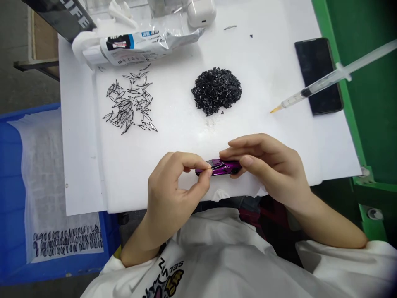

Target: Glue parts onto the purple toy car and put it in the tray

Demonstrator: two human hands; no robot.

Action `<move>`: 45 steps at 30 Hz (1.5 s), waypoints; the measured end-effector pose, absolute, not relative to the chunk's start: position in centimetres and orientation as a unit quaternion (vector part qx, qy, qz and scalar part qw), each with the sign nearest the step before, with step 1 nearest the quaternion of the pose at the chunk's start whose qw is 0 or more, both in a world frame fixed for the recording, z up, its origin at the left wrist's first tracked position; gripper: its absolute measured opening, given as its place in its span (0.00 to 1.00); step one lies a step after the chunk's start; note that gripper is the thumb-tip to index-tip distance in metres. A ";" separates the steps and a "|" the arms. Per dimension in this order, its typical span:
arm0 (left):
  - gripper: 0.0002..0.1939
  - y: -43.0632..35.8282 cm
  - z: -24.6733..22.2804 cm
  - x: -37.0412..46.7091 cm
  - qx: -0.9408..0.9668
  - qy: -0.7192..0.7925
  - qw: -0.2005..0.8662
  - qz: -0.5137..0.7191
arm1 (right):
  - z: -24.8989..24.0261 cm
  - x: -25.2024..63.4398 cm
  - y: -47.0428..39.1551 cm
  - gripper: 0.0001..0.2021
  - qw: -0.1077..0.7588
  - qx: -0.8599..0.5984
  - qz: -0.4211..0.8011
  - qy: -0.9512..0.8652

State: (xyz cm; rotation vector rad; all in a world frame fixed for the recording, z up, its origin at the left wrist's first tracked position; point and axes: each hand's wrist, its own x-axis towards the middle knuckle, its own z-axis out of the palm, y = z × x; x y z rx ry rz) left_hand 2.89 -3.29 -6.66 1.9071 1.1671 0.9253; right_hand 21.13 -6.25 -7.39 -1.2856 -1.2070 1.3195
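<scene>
On the white sheet (263, 82), both hands' grips clamp the purple toy car (221, 167).

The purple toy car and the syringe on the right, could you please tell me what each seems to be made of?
The purple toy car, held between the left hand and right hand, looks like metal or plated plastic: glossy, mirror-like highlights. The syringe looks like clear plastic: translucent barrel, with an orange-tinted tip.

Glossy purple toy car (221, 167), level, crosswise above white sheet's near edge, ends pinched.
</scene>
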 end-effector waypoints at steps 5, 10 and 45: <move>0.10 -3.4 -6.5 2.6 0.756 0.454 0.337 0.329 | -7.6 21.2 -6.4 0.10 0.465 -0.498 0.539 -0.496; 0.08 -3.3 -6.3 2.9 0.770 0.462 0.322 0.298 | -7.5 21.2 -6.4 0.10 0.461 -0.496 0.541 -0.499; 0.22 -4.6 -7.0 3.4 0.793 0.478 0.323 0.196 | -6.8 21.8 -7.8 0.15 0.331 -0.527 0.274 -0.733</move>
